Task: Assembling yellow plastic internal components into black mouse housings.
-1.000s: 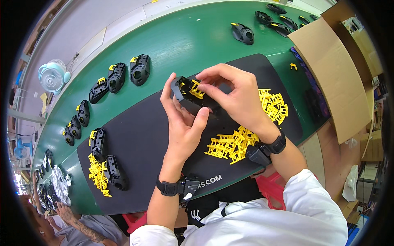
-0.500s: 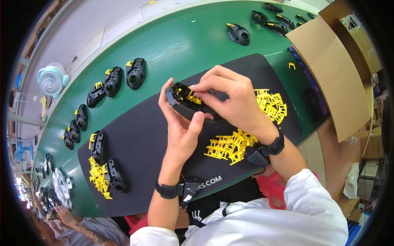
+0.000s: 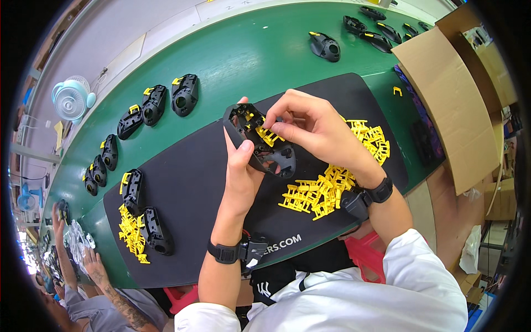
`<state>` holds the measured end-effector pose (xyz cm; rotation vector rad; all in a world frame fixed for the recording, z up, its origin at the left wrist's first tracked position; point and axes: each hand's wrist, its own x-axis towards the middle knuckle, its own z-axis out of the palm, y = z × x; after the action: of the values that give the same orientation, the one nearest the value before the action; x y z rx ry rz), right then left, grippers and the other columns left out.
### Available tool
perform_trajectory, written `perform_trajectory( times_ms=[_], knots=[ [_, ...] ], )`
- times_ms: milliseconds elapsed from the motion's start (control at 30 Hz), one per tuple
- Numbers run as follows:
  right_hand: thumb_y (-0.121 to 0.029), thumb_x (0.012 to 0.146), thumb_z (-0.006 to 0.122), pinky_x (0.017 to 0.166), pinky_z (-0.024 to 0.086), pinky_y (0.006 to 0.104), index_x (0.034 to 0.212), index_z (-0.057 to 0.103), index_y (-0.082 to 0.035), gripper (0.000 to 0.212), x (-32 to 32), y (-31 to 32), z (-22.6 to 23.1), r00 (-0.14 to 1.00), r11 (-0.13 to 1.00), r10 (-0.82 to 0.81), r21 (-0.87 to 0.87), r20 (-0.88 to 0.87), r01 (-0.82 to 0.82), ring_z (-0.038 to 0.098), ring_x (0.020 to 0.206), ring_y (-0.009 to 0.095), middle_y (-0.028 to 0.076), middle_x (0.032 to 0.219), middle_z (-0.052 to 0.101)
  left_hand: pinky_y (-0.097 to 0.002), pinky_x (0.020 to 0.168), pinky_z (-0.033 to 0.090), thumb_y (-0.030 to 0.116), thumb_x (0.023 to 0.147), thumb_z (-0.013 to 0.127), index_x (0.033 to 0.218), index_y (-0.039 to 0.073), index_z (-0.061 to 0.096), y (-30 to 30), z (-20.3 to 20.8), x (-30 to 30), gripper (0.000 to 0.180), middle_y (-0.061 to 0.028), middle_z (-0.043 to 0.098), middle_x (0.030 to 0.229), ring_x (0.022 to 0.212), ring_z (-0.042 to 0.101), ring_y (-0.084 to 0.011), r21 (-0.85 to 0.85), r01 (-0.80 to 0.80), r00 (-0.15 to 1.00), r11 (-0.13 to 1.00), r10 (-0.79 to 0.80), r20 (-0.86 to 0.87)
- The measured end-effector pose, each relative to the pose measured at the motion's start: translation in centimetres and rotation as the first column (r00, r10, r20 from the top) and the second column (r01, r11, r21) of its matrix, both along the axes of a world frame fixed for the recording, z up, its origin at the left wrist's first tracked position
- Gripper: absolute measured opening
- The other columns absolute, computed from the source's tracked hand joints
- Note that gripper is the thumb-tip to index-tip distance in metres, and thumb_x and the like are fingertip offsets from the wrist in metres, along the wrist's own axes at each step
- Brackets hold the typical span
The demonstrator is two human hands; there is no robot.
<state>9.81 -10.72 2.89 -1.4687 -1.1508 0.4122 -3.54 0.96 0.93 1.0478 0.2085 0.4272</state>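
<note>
My left hand [image 3: 241, 176] is wrapped round a black plastic mouse shell [image 3: 283, 159], its hollow inside facing up. Between the thumb and fingertips of my right hand [image 3: 318, 127] is a small yellow plastic clip [image 3: 269, 136], held against the inside of the shell. The fingertips cover part of the clip, so I cannot tell whether it is seated. Below my right wrist lies a loose pile of yellow clips [image 3: 321, 192] on the dark mat [image 3: 193, 166]. A second heap of yellow clips [image 3: 368, 138] is just beyond that forearm.
Several black shells with yellow clips [image 3: 184, 97] line the green table [image 3: 249, 33] to the left; others [image 3: 324, 47] sit at the far right. Two shells [image 3: 157, 232] lie by a left clip pile [image 3: 131, 232]. A cardboard box [image 3: 451, 105] stands right. A co-worker's arm [image 3: 113, 293] reaches in lower left.
The shell has turned in my left hand, so its hollow side and rounded end show more. My right fingers stay at the yellow clip. The co-worker's arms have moved farther over the table.
</note>
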Motion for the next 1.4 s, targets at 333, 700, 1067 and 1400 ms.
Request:
perform_trajectory(
  times_ms=[333,700,1067,1400],
  knots=[
    [-0.01,0.091,0.073,0.063,0.038,0.0207,0.097,0.068,-0.004,0.01,0.5,-0.4,0.5,0.943,0.967,0.195,-0.106,-0.271,-0.231,0.044,0.072,0.004,-0.001,0.088,0.057,-0.0409,0.104,0.048,0.051,0.089,0.048,0.157,0.008,0.024,0.1,0.4,-0.2,0.084,-0.0178,0.05,0.137,0.126,0.055,-0.0271,-0.081,0.142,0.99,0.987,-0.142,0.008],
    [-0.026,0.062,0.09,0.086,0.052,0.0378,0.089,0.073,-0.011,0.036,-0.1,-0.4,1.5,0.878,0.984,0.087,0.1,0.47,-0.151,0.058,0.1,0.026,0.0,0.094,0.068,-0.0294,0.044,0.048,0.054,0.099,0.041,0.116,0.008,0.065,2.1,-0.5,-0.5,0.055,-0.0058,0.069,0.095,0.064,0.063,-0.0178,-0.605,0.329,0.94,0.725,-0.312,0.137],
    [-0.016,0.074,0.085,0.074,0.053,0.0365,0.089,0.069,-0.003,0.025,-1.0,-0.8,1.3,0.904,0.979,0.107,0.117,0.414,-0.169,0.059,0.089,0.027,0.006,0.086,0.067,-0.0263,0.034,0.04,0.052,0.097,0.037,0.111,-0.004,0.061,3.0,0.1,-0.9,0.063,-0.0222,0.066,0.101,0.059,0.06,-0.0235,-0.691,0.419,0.88,0.589,-0.45,0.151],
    [-0.031,0.087,0.076,0.1,0.046,0.0427,0.104,0.067,-0.004,0.034,4.1,-4.3,2.6,0.854,0.962,-0.211,-0.056,0.476,0.269,0.055,0.117,0.034,0.015,0.116,0.063,-0.0408,0.089,0.052,0.04,0.09,0.057,0.139,-0.001,0.051,9.2,4.2,6.3,0.064,-0.0188,0.063,0.116,0.1,0.066,-0.0277,0.498,0.071,0.842,0.864,0.216,-0.495]
  ],
)
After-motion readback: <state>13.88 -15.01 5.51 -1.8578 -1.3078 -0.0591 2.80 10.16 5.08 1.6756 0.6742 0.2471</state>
